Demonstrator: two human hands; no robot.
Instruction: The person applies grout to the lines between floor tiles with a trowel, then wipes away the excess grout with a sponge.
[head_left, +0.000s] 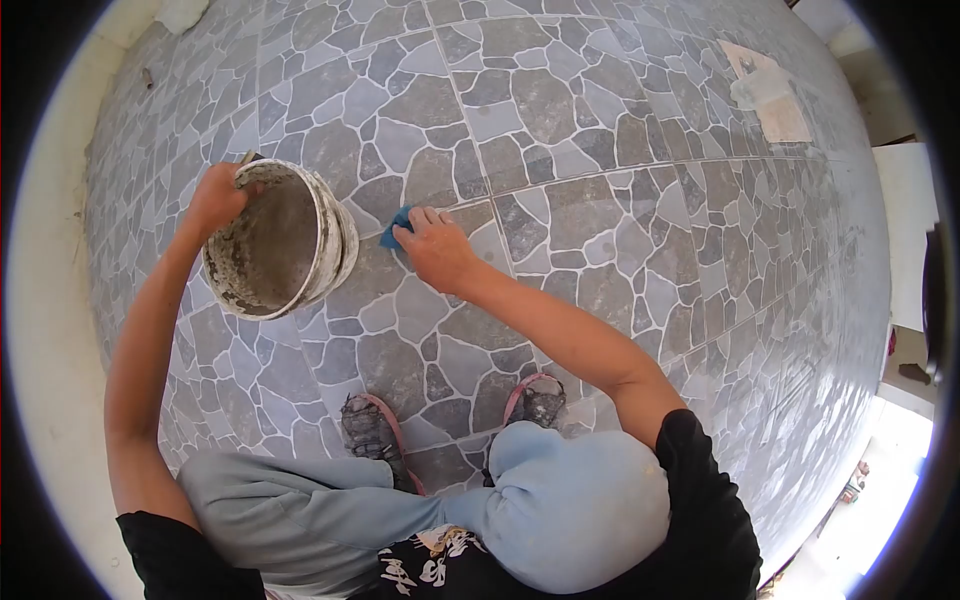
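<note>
My left hand [217, 197] is closed over the left rim of a mortar-stained white bucket [340, 235], its thumb on the inside. The bucket tilts toward me and is coated inside with grey-brown residue. A small dark end of something [250, 157] pokes up at the rim behind my fingers. To the right of the bucket, my right hand [437, 248] presses a blue cloth [394, 232] against the stone-patterned tile floor [545, 105]. Most of the cloth is hidden under my fingers.
My feet in worn sandals [375, 430] are planted just below the bucket. Cardboard-like pieces [785, 118] lie on the floor at the upper right. A pale wall [60, 300] runs along the left, and a whitish bag-like item [181, 14] sits at the top left.
</note>
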